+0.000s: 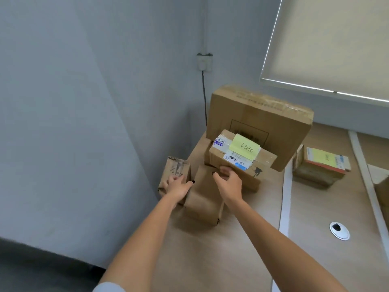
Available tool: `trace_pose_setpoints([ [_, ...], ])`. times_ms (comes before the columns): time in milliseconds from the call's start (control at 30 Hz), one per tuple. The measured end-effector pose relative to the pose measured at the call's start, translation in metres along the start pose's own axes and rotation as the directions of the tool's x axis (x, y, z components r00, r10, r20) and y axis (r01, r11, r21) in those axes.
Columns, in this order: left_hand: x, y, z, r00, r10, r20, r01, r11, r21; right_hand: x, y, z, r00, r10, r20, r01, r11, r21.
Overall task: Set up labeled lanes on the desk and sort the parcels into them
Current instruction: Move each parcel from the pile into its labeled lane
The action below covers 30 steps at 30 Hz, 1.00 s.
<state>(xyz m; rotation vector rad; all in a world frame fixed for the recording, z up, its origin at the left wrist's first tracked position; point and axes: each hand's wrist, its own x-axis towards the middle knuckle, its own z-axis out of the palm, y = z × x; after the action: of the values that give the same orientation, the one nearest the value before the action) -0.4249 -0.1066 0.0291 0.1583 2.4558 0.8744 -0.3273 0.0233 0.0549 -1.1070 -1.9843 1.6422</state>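
Note:
Several brown cardboard parcels crowd the desk's far left corner. My left hand (179, 186) rests between a small printed carton (175, 169) at the desk edge and a plain brown box (203, 199), its fingers against the carton. My right hand (228, 179) curls over the plain box's top far edge, just in front of a parcel with a yellow handwritten note and shipping labels (242, 153). Behind them a large carton (263, 123) leans toward the wall.
White tape strips (284, 199) divide the wooden desk (231, 260) into lanes. A flat parcel with a yellow note (322, 165) lies in the lane to the right, another box (382, 186) at the far right edge. A cable grommet (339, 230) sits nearby. The wall socket's cord (204, 95) hangs behind.

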Motion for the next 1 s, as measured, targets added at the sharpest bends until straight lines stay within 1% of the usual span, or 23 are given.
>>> trace_pose_setpoints([
  [33,0.004,0.004,0.002,1.000,0.004,-0.021,-0.003,1.000,0.031,0.002,0.001,-0.002,1.000,0.017,-0.018,-0.016,0.999,0.044],
  [133,0.009,0.016,0.003,0.998,-0.009,-0.057,0.015,0.994,0.110,0.003,0.000,-0.009,0.991,0.129,-0.032,-0.121,0.974,0.191],
  [200,0.010,0.023,0.004,0.994,-0.021,-0.108,0.036,0.990,0.138,0.002,0.003,-0.013,0.983,0.177,-0.046,-0.162,0.962,0.222],
  [267,0.010,0.024,0.004,0.980,-0.046,-0.195,0.072,0.989,0.127,0.002,0.007,-0.017,0.976,0.214,-0.044,-0.197,0.949,0.245],
  [333,0.013,0.021,0.001,0.968,-0.073,-0.241,0.101,0.989,0.105,0.003,0.010,-0.019,0.971,0.237,-0.023,-0.223,0.941,0.255],
  [400,0.016,0.017,-0.003,0.965,-0.086,-0.246,0.115,0.988,0.105,0.004,0.011,-0.019,0.974,0.225,0.016,-0.222,0.944,0.246],
  [500,0.022,0.011,-0.009,0.964,-0.083,-0.253,0.129,0.977,0.169,0.006,0.010,-0.012,0.973,0.197,0.123,-0.220,0.951,0.218],
  [600,0.028,0.003,-0.014,0.964,-0.074,-0.254,0.135,0.963,0.235,0.010,0.009,-0.005,0.961,0.209,0.180,-0.241,0.953,0.182],
  [700,0.035,-0.006,-0.016,0.970,-0.089,-0.226,0.127,0.978,0.163,0.011,0.011,0.003,0.953,0.212,0.218,-0.250,0.955,0.160],
  [833,0.043,-0.016,-0.012,0.985,-0.071,-0.156,0.055,0.993,-0.103,0.011,0.014,0.012,0.941,0.235,0.245,-0.272,0.953,0.130],
  [900,0.044,-0.018,-0.011,0.988,-0.086,-0.132,0.059,0.978,-0.198,0.011,0.017,0.014,0.931,0.257,0.260,-0.291,0.951,0.103],
  [933,0.044,-0.018,-0.010,0.987,-0.103,-0.122,0.074,0.972,-0.224,0.011,0.019,0.015,0.927,0.264,0.265,-0.296,0.951,0.088],
  [967,0.043,-0.017,-0.009,0.984,-0.116,-0.132,0.087,0.973,-0.213,0.011,0.020,0.016,0.926,0.268,0.266,-0.297,0.952,0.074],
  [1000,0.042,-0.015,-0.009,0.979,-0.107,-0.173,0.081,0.985,-0.152,0.011,0.022,0.017,0.926,0.269,0.264,-0.295,0.953,0.063],
])
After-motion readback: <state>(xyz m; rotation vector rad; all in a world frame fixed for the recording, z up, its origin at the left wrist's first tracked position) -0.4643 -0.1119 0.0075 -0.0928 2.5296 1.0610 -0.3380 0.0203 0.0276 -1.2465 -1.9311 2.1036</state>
